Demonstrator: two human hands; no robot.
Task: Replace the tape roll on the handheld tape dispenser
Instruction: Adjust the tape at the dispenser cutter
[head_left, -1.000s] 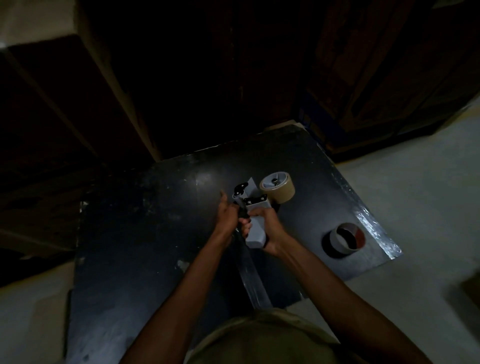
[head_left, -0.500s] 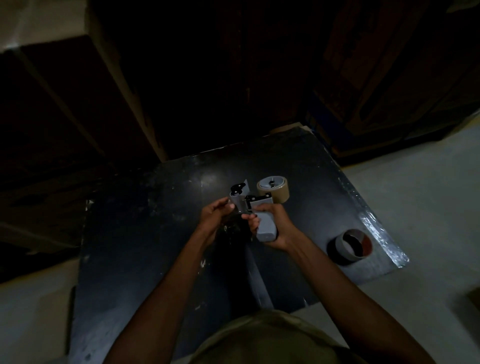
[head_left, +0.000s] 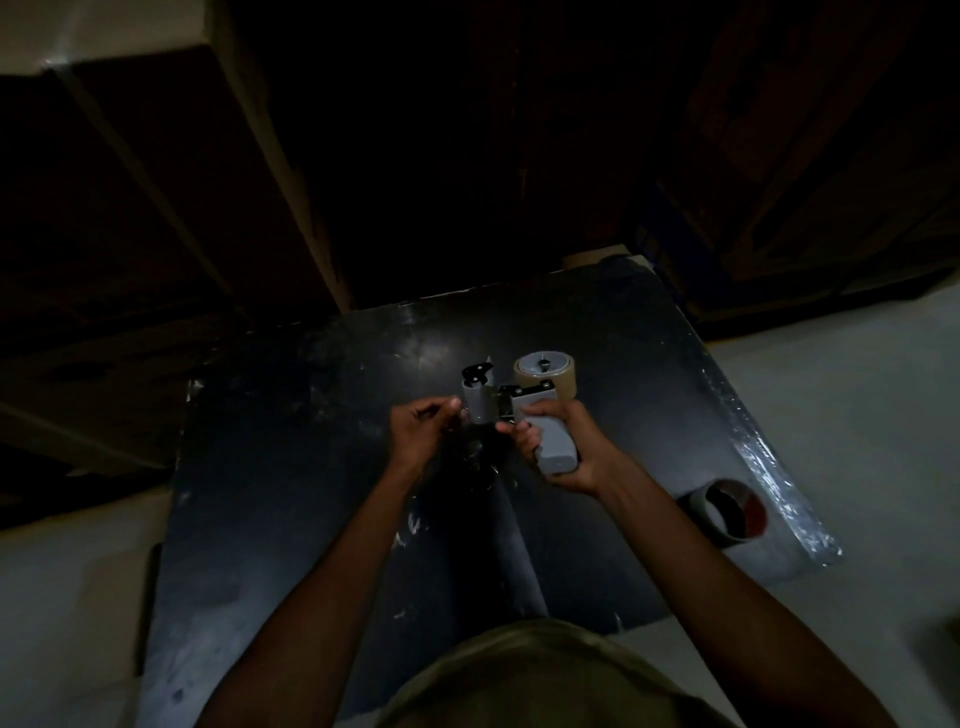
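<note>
A grey handheld tape dispenser (head_left: 524, 410) is held above the black table (head_left: 291, 467). A tan tape roll (head_left: 545, 375) sits on its hub at the far right end. My right hand (head_left: 569, 452) is wrapped around the dispenser's grey handle. My left hand (head_left: 423, 434) is just left of the dispenser's front plate, fingertips pinched close to it; whether a tape end lies between them is too dark to tell. A nearly spent tape core (head_left: 730, 512) with a red inner side lies on the table near its right edge.
The table's right edge (head_left: 769, 457) carries a shiny strip of tape or film. Pale floor (head_left: 857, 415) surrounds the table. Dark cardboard boxes and wooden furniture (head_left: 156, 208) stand behind it. The scene is dim.
Both hands and the dispenser have shifted slightly. My left hand has moved a little to the left of the dispenser's front plate. My right hand keeps its grip on the handle.
</note>
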